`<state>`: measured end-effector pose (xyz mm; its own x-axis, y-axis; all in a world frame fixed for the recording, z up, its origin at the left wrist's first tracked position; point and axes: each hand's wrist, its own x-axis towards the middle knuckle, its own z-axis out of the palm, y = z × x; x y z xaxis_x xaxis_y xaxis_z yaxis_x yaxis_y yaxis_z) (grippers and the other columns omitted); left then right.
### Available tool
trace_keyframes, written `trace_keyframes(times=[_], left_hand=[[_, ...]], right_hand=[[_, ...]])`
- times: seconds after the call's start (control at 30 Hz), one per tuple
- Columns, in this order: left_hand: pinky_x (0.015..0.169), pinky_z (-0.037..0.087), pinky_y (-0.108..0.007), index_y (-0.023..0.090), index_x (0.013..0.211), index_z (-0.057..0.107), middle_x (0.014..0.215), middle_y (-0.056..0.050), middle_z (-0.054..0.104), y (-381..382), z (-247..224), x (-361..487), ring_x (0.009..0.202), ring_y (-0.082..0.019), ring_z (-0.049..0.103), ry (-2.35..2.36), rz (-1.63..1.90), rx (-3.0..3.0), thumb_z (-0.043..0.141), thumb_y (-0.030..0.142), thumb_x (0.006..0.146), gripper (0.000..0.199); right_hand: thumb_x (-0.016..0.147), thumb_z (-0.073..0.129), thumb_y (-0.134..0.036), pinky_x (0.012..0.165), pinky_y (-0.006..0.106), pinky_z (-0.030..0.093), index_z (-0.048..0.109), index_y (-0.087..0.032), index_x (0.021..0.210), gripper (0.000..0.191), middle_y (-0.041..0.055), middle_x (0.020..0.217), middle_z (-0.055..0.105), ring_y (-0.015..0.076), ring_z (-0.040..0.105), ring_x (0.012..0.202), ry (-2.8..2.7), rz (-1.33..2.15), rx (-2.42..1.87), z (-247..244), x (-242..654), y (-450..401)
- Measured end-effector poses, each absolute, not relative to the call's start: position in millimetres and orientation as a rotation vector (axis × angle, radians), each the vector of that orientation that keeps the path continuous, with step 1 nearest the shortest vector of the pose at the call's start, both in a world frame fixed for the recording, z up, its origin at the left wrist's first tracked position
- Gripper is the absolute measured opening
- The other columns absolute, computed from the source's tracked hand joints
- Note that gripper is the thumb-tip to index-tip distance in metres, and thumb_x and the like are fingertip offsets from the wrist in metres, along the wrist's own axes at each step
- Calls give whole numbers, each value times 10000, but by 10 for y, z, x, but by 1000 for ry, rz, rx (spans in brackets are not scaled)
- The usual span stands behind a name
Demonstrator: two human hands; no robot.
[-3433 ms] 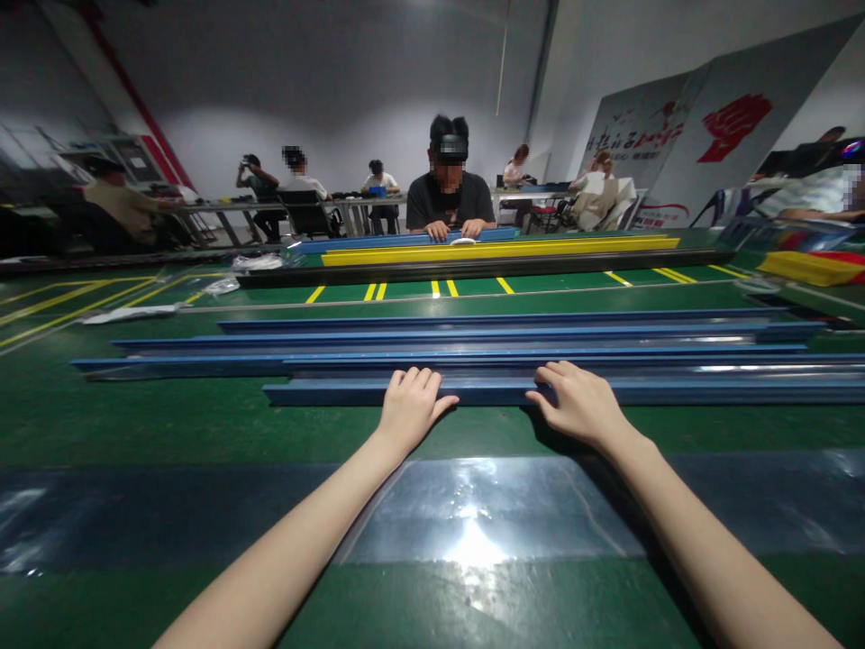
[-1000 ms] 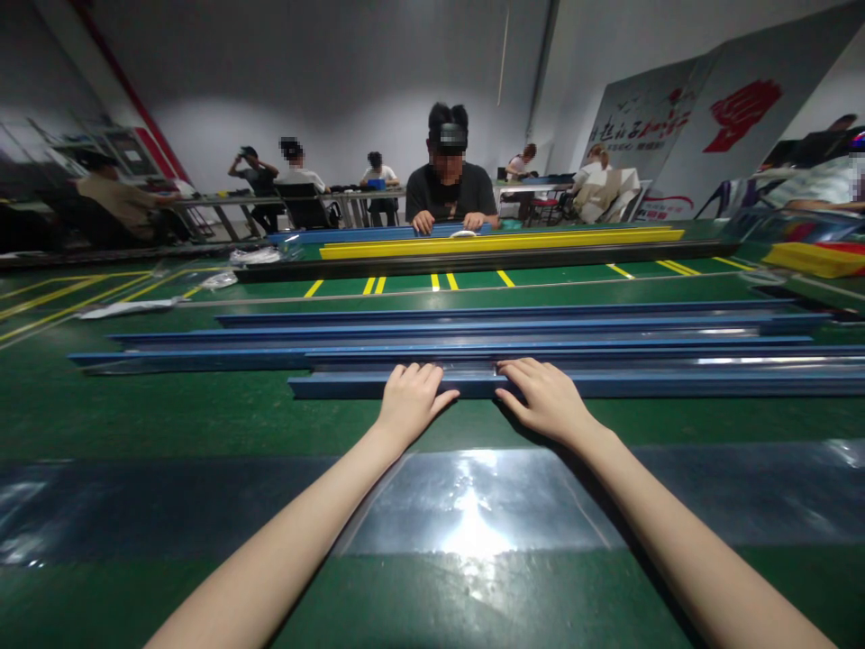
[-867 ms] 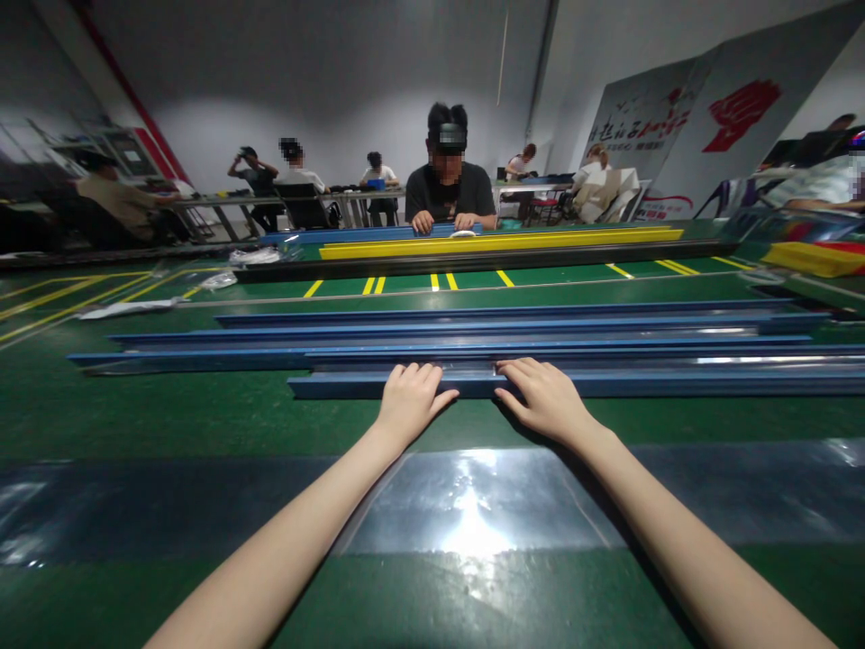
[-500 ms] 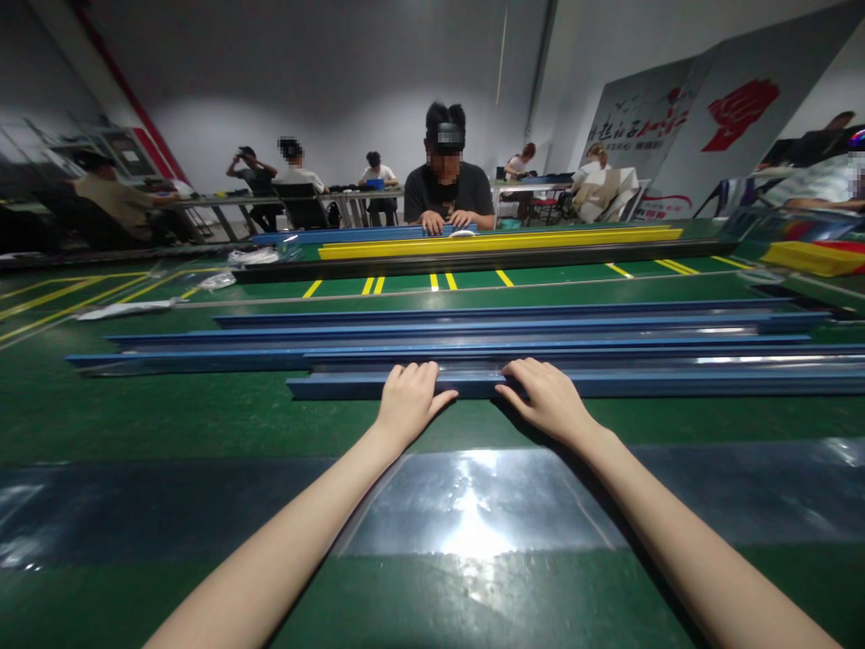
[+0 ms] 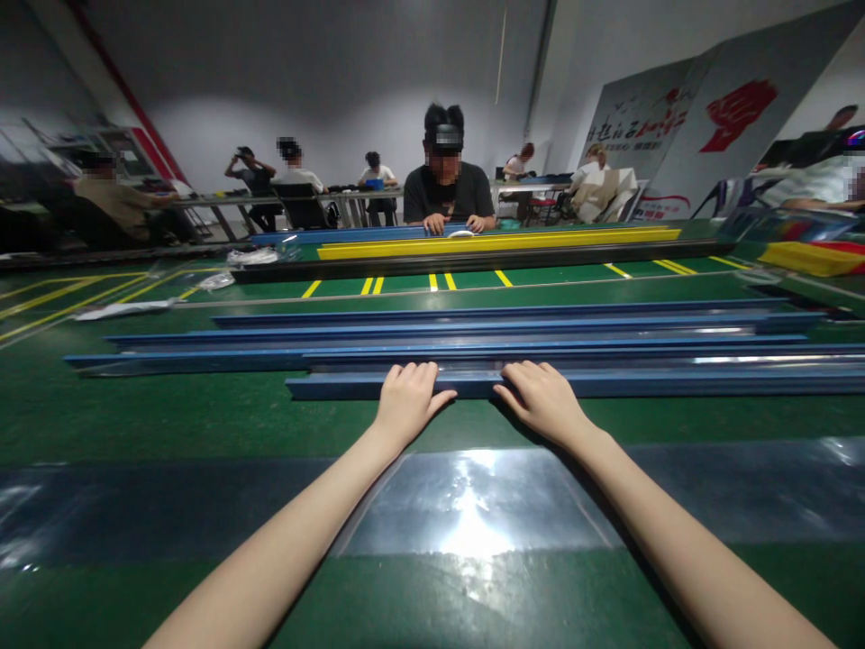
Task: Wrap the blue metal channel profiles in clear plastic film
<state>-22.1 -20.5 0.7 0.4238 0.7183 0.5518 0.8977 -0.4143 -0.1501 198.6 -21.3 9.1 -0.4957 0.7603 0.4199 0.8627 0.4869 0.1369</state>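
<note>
A long blue plastic profile strip (image 5: 669,385) lies crosswise on the green table in front of me, its channel lined with something clear and shiny. My left hand (image 5: 406,397) grips its near edge, with the fingers bent over into the channel and the thumb along the front. A short way to the right, my right hand (image 5: 541,397) holds the same edge in a similar way. The fingertips of both hands are partly hidden inside the channel. Directly behind lie more blue strips (image 5: 168,362), side by side. Nearer to me, a clear plastic sheet (image 5: 203,505) stretches flat under my forearms.
Across the table (image 5: 223,424) a yellow strip (image 5: 500,243) and a black strip (image 5: 473,263) lie parallel. Behind them a person (image 5: 447,194) has both hands on another blue strip (image 5: 338,234). Crumpled plastic (image 5: 253,257) lies left, yellow and red pieces (image 5: 811,257) right.
My hands keep their hold with hardly any movement. The hands of the person opposite have moved farther apart along their strip.
</note>
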Motion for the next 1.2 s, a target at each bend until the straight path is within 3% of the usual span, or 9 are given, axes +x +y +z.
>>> trace_keyframes(times=[1.2], left_hand=[[653,293,-308,167,807,558,752,-39,621,-212,4,-244,734,-188,533,-1358,-575,-2257,417,466,847,333]], right_hand=[[884,325,-364,654,291,240,513,-169,814,279,60,796,607,182,487,750,-2426,-501,-1385,82,1976,-219]])
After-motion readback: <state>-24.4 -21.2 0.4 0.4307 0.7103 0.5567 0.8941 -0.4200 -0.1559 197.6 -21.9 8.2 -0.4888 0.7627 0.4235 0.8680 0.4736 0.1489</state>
